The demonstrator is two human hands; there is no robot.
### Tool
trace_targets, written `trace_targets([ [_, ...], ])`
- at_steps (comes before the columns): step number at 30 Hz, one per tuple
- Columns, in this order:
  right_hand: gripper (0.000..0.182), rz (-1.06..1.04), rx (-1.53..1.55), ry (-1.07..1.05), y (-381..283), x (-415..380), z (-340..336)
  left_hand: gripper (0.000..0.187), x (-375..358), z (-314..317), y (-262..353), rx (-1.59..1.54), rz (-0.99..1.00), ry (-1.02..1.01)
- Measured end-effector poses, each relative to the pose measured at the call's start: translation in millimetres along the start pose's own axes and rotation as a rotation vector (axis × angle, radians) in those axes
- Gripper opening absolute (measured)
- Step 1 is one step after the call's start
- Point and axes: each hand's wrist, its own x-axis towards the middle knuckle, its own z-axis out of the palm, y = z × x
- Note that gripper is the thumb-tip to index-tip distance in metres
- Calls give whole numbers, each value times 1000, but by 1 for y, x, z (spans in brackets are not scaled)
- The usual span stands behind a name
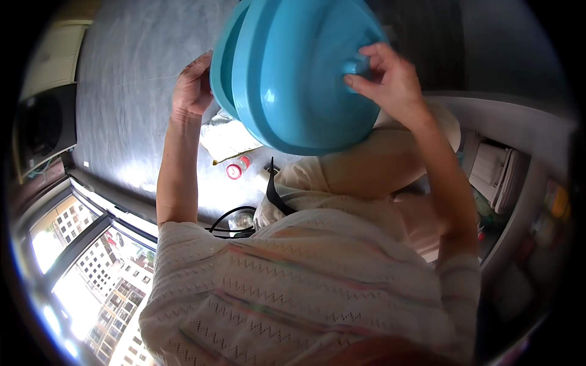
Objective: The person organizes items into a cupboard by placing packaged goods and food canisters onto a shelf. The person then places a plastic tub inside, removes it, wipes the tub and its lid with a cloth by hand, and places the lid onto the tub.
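A glossy blue lid (299, 79), round and domed, is tilted on its side above my lap. My right hand (395, 84) is closed on the small blue knob (356, 67) in the lid's middle, thumb below and fingers above. Behind the lid shows the edge of a second blue piece (224, 67), perhaps a tub; most of it is hidden. My left hand (194, 86) grips that edge on the left, its fingertips partly out of sight behind it. A narrow gap runs between the two blue rims along their left side.
On the grey floor (122, 91) lie a white packet (226, 139) and a clear jar with a red lid (237, 168). Black cables (229, 219) lie beside my body. A shelf compartment with stacked pale containers (493, 171) stands on the right. Windows (97, 268) are at lower left.
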Motion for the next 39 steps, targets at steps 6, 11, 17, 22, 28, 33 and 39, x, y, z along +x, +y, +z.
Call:
trace_targets([
  [6, 28, 114, 547, 88, 10, -8, -75, 25, -10, -16, 13, -9, -2, -40],
  [11, 31, 221, 786, 126, 29, -29, -109, 27, -13, -20, 16, -196, -29, -129],
  [17, 35, 173, 827, 109, 33, -37, -117, 28, -21, -6, 18, -293, -65, -217],
  [22, 36, 176, 505, 107, 12, -21, -107, 27, -32, 15, 18, -233, -40, -94],
  [28, 40, 136, 107, -20, -17, 7, -62, 35, -37, 49, 12, -154, -38, -246],
  [33, 48, 13, -215, -30, -14, 21, -34, 47, -47, 78, 16, -118, -60, -193],
  [39, 49, 1, -270, -63, -9, 22, -25, 51, -48, 78, 18, 2, -4, -324],
])
